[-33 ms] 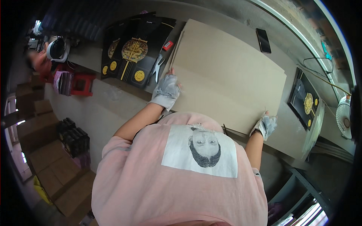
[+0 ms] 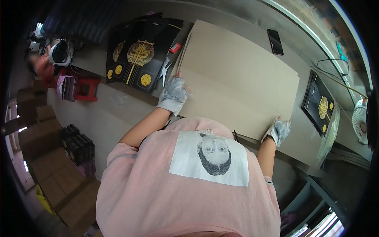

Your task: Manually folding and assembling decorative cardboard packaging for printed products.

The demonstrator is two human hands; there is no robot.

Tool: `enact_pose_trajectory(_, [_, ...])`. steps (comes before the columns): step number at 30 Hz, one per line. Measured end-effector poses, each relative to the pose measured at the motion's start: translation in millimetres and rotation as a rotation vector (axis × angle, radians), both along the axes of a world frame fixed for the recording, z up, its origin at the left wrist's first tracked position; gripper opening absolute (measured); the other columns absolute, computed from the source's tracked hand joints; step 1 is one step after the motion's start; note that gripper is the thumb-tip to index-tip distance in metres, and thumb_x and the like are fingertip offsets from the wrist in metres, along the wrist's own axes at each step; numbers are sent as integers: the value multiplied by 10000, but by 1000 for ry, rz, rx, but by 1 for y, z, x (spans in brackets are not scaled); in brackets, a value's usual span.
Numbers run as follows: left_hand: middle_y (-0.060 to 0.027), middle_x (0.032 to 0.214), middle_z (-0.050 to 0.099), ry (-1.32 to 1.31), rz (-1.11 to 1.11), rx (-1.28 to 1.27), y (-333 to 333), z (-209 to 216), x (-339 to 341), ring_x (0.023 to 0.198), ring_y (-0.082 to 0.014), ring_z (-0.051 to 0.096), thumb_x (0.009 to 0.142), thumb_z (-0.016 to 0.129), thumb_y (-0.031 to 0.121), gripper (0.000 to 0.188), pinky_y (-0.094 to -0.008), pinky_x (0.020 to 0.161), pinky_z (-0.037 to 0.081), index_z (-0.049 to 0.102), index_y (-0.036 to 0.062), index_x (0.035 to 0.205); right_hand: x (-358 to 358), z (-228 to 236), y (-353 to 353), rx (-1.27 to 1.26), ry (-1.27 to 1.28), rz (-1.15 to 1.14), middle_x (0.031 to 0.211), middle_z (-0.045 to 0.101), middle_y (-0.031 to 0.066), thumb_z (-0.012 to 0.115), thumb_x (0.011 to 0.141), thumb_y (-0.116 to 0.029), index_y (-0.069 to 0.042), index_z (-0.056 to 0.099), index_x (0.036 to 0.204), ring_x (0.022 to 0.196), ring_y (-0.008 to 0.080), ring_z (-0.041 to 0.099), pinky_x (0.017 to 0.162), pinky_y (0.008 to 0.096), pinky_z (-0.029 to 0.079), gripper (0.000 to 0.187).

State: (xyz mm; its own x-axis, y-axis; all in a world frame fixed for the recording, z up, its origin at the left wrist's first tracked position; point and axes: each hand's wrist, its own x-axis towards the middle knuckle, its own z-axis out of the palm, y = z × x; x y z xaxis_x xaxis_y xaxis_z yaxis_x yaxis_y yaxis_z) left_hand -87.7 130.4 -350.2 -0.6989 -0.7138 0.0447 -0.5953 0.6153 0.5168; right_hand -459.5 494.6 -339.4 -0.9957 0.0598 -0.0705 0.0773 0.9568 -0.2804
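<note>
A stack of large beige cardboard sheets (image 2: 237, 75) lies flat on the table in front of me, its edges slightly uneven at the left. My left hand (image 2: 175, 94), in a pale grey fingerless glove, is closed on the stack's near left edge, with fingertips showing along the side. At the near right corner, my right hand (image 2: 279, 131), gloved the same way, grips the sheets' edge. The undersides of both hands' grips are hidden.
Left of the stack lie black printed sheets (image 2: 140, 55) with gold designs, scissors (image 2: 165, 71) and a small red box (image 2: 175, 48). A phone (image 2: 275, 42) lies beyond. At right are more black printed pieces (image 2: 319, 103) and a white fan (image 2: 360, 121). Cartons (image 2: 55, 177) stand on the floor.
</note>
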Motion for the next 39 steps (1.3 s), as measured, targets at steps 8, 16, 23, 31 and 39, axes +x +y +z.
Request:
enact_pose_trajectory(8, [-260,1264,668,135,190,-45,-33,5,-2,1157,-398,639,858,718,97,805,-419,1015,494,393,-4,1588,29,15,-33,141,71,43,1522,523,270,673,923,-541,1,540,1481,1466,413,431,1213,485,367,790])
enact_pose_trajectory(16, [-218,1377,609,220,273,313,-59,8,-22,1086,-306,675,960,658,58,780,-416,979,527,303,114,1652,83,32,-92,311,34,761,1630,407,239,553,989,-556,-80,450,1576,1542,422,328,1224,584,299,763])
enact_pose_trajectory(23, [-310,1340,590,27,308,123,-126,-99,26,1196,-407,599,876,772,263,872,-415,1050,476,339,28,1597,85,34,-114,266,26,823,1662,355,232,525,1002,-568,-110,434,1591,1548,418,319,1216,609,295,751])
enact_pose_trajectory(31, [-85,1050,652,733,954,1111,-149,-17,-6,824,-182,621,975,726,475,614,-305,764,540,598,29,1376,84,29,-105,233,49,805,1656,359,241,553,996,-536,-107,459,1573,1539,427,329,1215,612,293,725])
enact_pose_trajectory(39, [-57,1077,737,5,8,288,-84,101,-51,1003,-129,649,957,738,181,654,-277,976,498,502,52,1554,75,12,-96,132,159,1161,1605,463,186,589,987,-346,-143,574,1482,1492,381,426,1191,611,342,536])
